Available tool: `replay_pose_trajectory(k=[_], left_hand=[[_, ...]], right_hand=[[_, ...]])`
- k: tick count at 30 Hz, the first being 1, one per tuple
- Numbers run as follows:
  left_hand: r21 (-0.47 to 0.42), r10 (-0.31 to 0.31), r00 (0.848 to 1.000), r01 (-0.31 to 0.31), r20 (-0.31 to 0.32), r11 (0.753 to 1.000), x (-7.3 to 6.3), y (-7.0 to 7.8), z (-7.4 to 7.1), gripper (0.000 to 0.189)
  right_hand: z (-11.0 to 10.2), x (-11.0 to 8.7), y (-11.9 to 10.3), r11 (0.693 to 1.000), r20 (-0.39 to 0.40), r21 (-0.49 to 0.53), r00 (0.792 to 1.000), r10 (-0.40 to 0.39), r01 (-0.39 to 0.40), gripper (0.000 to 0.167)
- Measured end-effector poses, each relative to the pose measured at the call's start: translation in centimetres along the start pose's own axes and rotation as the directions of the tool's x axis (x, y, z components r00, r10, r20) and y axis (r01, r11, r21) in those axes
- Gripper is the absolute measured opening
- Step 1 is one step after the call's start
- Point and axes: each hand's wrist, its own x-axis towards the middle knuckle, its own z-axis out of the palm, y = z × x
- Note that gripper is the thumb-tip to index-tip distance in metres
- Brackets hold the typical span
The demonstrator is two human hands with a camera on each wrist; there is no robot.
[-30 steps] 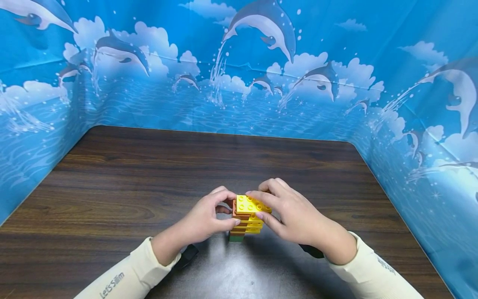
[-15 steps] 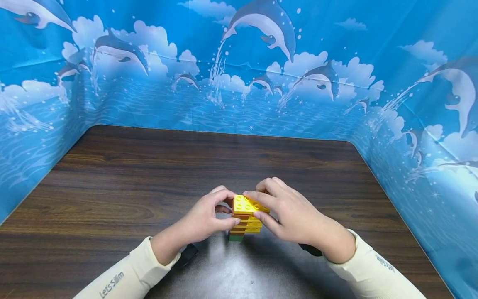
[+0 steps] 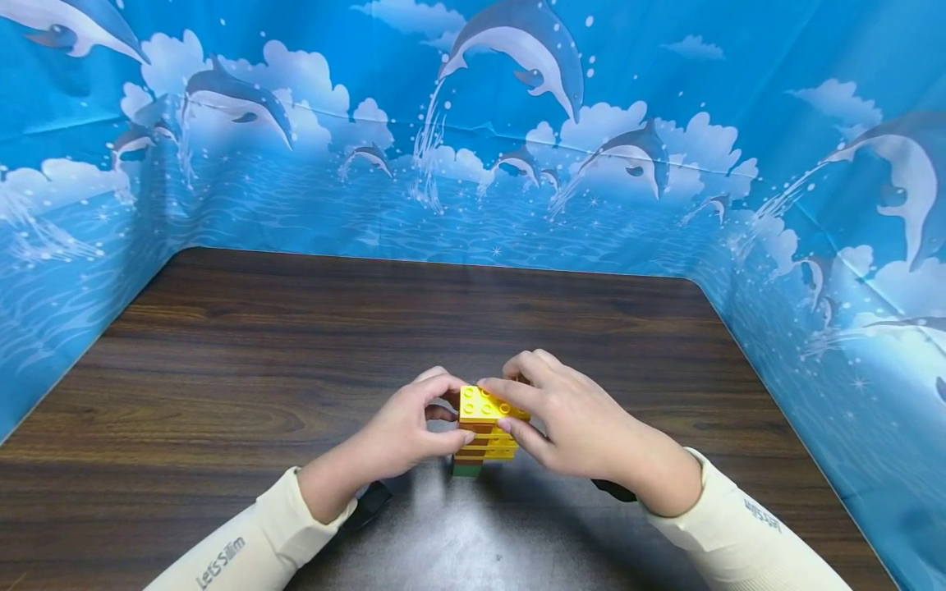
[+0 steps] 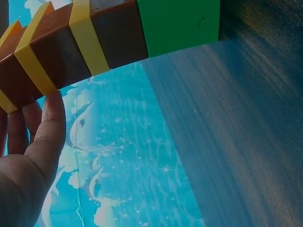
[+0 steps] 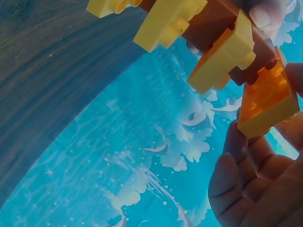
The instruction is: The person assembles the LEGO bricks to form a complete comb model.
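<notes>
A toy brick tower stands on the table, with a green block (image 3: 467,469) at its base. Brown blocks (image 4: 59,47) alternate above it with yellow bricks (image 5: 225,56) that jut out to the right. My left hand (image 3: 402,427) grips the tower near its top, thumb in front and fingers behind. On top lies a yellow brick (image 3: 479,404), pinched at its right part by my right hand (image 3: 565,419). The right wrist view shows this top brick's hollow underside slanting away from the brown studs beneath. My right palm partly hides its outer end in the head view.
A dark wood-grain table (image 3: 332,320) spreads around the tower. A blue curtain printed with dolphins (image 3: 458,222) rises along its back and sides. Black straps (image 3: 369,502) sit at both wrists, below cream sleeves (image 3: 273,525).
My right hand has slid the top yellow brick slightly left, so its left end lies over the tower's top. The left hand keeps its place.
</notes>
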Motion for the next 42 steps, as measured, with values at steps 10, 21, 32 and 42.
replay_pose_trajectory(k=[10,21,32,42], left_hand=[[-0.001,-0.004,1.0,0.004,0.009,1.0,0.0,0.0,-0.1,0.034],[-0.019,-0.012,1.0,0.012,0.003,1.0,-0.2,0.1,0.1,0.039],[-0.073,0.053,0.989,-0.064,-0.138,0.995,-0.8,1.1,0.3,0.039],[-0.067,0.047,0.986,-0.058,-0.159,0.996,-0.7,1.3,0.4,0.031]], right_hand=[[0.0,0.1,0.1,1.0,-0.006,-0.022,1.0,-0.015,0.015,0.04],[0.2,-0.2,0.0,1.0,-0.003,-0.003,1.0,-0.003,0.003,0.041],[0.2,-0.2,0.1,0.998,-0.002,0.062,1.0,0.028,-0.028,0.042],[0.4,-0.4,0.2,0.98,0.0,0.17,0.994,0.109,-0.108,0.04]])
